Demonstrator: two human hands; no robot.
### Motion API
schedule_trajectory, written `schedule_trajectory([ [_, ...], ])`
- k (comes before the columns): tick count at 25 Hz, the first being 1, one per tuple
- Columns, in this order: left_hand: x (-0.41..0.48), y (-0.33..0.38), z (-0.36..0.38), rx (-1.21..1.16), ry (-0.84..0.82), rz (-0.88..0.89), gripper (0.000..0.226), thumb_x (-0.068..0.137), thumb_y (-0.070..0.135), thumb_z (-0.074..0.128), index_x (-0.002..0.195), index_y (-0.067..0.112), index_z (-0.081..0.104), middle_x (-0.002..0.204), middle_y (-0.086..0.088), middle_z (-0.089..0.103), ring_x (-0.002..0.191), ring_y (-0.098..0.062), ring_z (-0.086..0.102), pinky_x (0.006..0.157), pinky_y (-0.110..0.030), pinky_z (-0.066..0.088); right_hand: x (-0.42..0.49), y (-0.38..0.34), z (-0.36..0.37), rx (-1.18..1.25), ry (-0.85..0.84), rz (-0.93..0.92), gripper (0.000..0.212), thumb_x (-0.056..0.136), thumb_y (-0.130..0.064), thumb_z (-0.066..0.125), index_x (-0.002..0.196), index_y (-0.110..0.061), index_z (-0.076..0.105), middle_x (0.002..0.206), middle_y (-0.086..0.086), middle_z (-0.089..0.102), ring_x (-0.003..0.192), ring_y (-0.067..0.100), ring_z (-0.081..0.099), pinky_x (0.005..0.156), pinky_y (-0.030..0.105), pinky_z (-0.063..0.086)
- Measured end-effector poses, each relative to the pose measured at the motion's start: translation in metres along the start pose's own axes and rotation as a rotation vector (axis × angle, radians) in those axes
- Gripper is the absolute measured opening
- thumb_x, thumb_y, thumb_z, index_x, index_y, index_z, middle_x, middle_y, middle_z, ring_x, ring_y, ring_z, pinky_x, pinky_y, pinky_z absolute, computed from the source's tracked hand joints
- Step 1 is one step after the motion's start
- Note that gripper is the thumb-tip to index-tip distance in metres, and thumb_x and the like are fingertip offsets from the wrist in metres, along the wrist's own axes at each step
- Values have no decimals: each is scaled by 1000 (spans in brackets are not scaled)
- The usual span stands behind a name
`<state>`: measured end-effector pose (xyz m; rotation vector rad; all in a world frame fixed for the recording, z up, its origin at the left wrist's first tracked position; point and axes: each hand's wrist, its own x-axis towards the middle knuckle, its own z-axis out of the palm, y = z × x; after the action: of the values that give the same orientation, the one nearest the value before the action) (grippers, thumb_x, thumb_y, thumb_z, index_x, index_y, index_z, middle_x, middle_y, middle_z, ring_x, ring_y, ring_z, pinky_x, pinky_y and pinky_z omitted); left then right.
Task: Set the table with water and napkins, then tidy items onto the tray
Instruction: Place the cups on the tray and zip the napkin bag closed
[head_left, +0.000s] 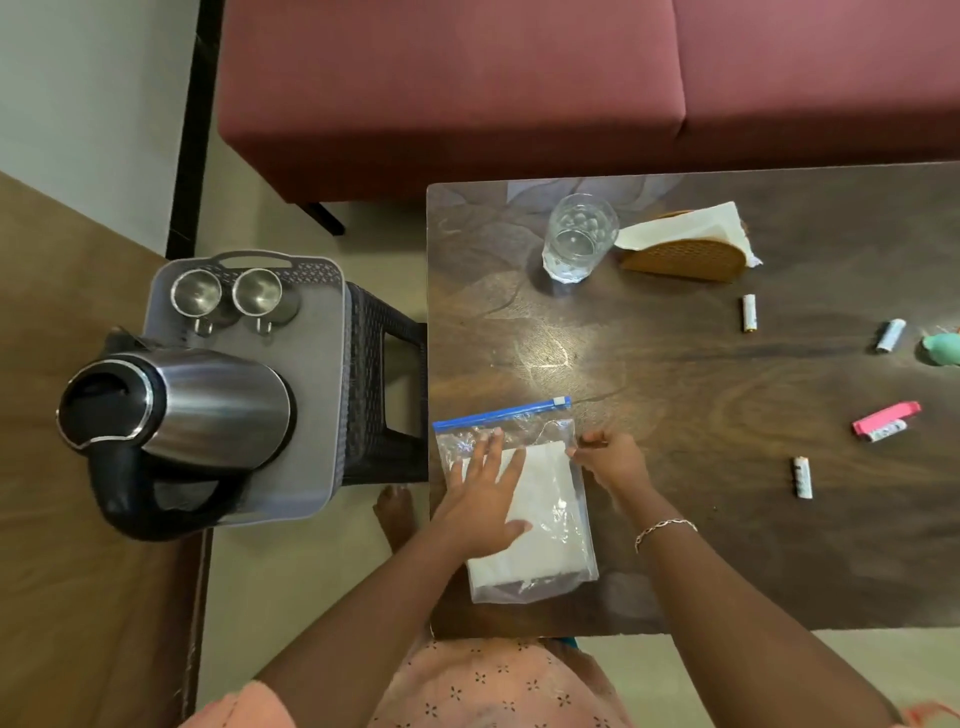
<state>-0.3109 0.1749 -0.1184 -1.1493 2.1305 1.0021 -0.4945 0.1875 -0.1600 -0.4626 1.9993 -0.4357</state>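
Tabletop (675, 374) backs the napkin bag (550, 519): left hand (480, 499) flat on it, right hand (613, 460) pinching its edge, I'd zip slowly.

Clear zip bag (524, 428) of white napkins (545, 499) lies flat on the table (675, 374), near-left corner

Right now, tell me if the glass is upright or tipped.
Upright: the glass stands on its base on the table, open rim facing up.

Left hand (480, 501) flat on napkin bag (540, 525) — right hand (610, 460) pinching.
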Motion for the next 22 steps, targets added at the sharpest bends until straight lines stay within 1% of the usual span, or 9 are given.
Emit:
schedule_trajectory([
  [2, 1, -3, 18, 93, -7, -17, 89, 89, 50, 45, 144, 20, -18, 150, -10, -32, 139, -30, -26, 114, -53, -6, 1, 7, 7, 31, -27, 7, 18, 71, -12, 76, 76, -13, 59, 87, 7, 66, 81, 23, 61, 82, 39, 51],
  [5, 4, -9, 32, 147, 19, -71, 91, 88, 55, 43, 143, 19, -21, 149, -12, -32, 139, -31, -24, 113, -53, -7, 3, 8, 12, 41, -69, 19, 20, 73, -7, 74, 65, -12, 56, 78, 11, 65, 73, 25, 61, 78, 43, 52],
  [7, 6, -11, 34, 136, 73, -76, 91, 88, 56, 41, 143, 18, -20, 149, -12, -32, 140, -31, -23, 113, -52, -6, 6, 7, 13, 65, -108, -1, 20, 75, -4, 70, 63, -11, 56, 73, 13, 63, 68, 25, 60, 75, 44, 52],
  [9, 5, -13, 31, 46, 168, -88, 90, 88, 56, 40, 143, 17, -19, 145, -9, -35, 140, -29, -22, 115, -51, -5, 5, 5, 12, 80, -144, -47, 21, 77, -3, 68, 63, -12, 55, 68, 9, 60, 63, 22, 57, 69, 41, 51],
  [11, 1, -11, 25, -135, 295, -123, 91, 88, 55, 43, 144, 17, -17, 144, -7, -34, 140, -26, -22, 117, -47, -2, -1, 0, 7, 74, -177, -107, 22, 80, -3, 66, 64, -14, 54, 63, 4, 57, 57, 16, 52, 60, 34, 46],
  [14, -15, -7, 7, -533, 457, -233, 98, 82, 50, 58, 146, 16, -9, 154, -7, -19, 143, -21, -14, 117, -42, 7, -20, -21, -8, 72, -190, -241, 22, 82, -6, 64, 67, -17, 53, 63, 0, 56, 57, 14, 52, 54, 28, 42],
  [16, -29, -3, -11, -717, 526, -271, 101, 79, 45, 64, 146, 16, -5, 156, -6, -11, 144, -20, -6, 115, -39, 14, -42, -43, -28, 55, -147, -402, 22, 83, -7, 63, 68, -19, 53, 65, -3, 56, 60, 11, 51, 57, 25, 40],
  [19, -52, 7, -40, -1009, 596, -258, 98, 78, 37, 67, 147, 19, 1, 156, -6, 10, 142, -20, 17, 111, -35, 24, -88, -76, -65, 57, -37, -660, 23, 85, -7, 60, 71, -23, 51, 73, -2, 59, 70, 11, 55, 63, 23, 42],
  [22, -64, 29, -72, -1251, 614, -163, 89, 81, 21, 67, 146, 16, 7, 155, -5, 16, 141, -18, 20, 114, -36, 23, -125, -110, -95, 108, 50, -850, 23, 89, -7, 54, 76, -24, 47, 74, -7, 56, 69, 1, 53, 65, 18, 41],
])
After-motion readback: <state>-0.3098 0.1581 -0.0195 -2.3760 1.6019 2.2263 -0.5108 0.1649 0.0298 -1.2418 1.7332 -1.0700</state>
